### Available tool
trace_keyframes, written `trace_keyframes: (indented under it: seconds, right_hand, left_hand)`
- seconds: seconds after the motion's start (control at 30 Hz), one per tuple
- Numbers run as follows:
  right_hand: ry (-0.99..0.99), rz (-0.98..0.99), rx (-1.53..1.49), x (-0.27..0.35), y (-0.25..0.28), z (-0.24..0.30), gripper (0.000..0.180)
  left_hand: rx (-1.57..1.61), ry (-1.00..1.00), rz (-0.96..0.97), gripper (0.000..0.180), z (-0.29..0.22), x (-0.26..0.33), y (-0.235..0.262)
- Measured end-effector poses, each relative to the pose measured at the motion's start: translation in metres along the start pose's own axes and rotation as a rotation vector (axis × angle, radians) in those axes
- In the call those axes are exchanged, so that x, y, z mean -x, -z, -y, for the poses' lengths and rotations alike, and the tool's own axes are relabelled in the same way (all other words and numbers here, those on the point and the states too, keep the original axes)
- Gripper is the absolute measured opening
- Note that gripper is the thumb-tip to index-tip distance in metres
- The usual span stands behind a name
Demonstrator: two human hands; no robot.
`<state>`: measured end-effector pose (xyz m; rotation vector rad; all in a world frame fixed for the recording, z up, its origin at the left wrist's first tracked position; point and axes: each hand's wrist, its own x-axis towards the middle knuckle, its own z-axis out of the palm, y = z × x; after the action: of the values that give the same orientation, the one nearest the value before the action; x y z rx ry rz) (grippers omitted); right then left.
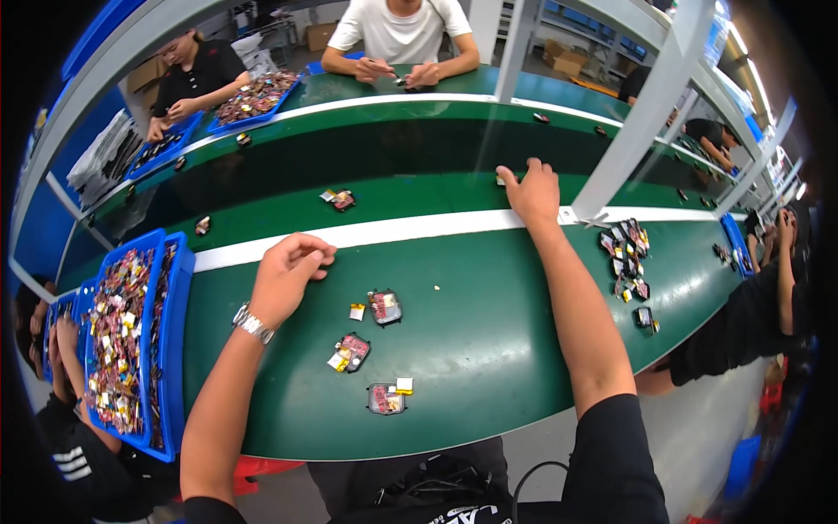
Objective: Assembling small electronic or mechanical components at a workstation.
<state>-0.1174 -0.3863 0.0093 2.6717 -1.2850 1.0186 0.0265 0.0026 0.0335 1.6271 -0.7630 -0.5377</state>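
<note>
My right hand [534, 194] reaches over the conveyor belt beyond the white rail, thumb apart from the fingers. A small part [501, 180], mostly hidden, lies at its thumb; no grip on it shows. My left hand [295, 266], with a metal watch on the wrist, hovers near the rail, fingers loosely curled and nothing visible in them. On the green table between my arms lie small dark-framed electronic assemblies with pouch cells: one [385, 307] with a loose-looking silver-and-yellow cell [357, 312] beside it, another [351, 353] tilted, and a third [387, 398] nearest me.
Stacked blue trays [179, 349] full of small assemblies stand at the left. A cluster of assemblies [624, 258] lies at the right, by a grey metal post [642, 113]. More parts [339, 200] sit on the green belt. Co-workers sit opposite and at both sides.
</note>
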Motion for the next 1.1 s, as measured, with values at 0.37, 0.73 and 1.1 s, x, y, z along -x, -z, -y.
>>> trace_keyframes:
  seconds: [0.37, 0.73, 1.1]
  right_hand:
    - [0.095, 0.178, -0.555, 0.017, 0.002, 0.044, 0.051]
    - [0.879, 0.457, -0.955, 0.122, 0.072, 0.155, 0.046]
    - [0.76, 0.141, -0.814, 0.132, 0.073, 0.166, 0.028]
  left_hand:
    - [0.118, -0.077, -0.091, 0.019, 0.013, -0.005, -0.008]
    - [0.492, 0.218, 0.286, 0.039, 0.008, 0.003, -0.014]
    - [0.457, 0.13, 0.182, 0.036, 0.007, 0.005, -0.019]
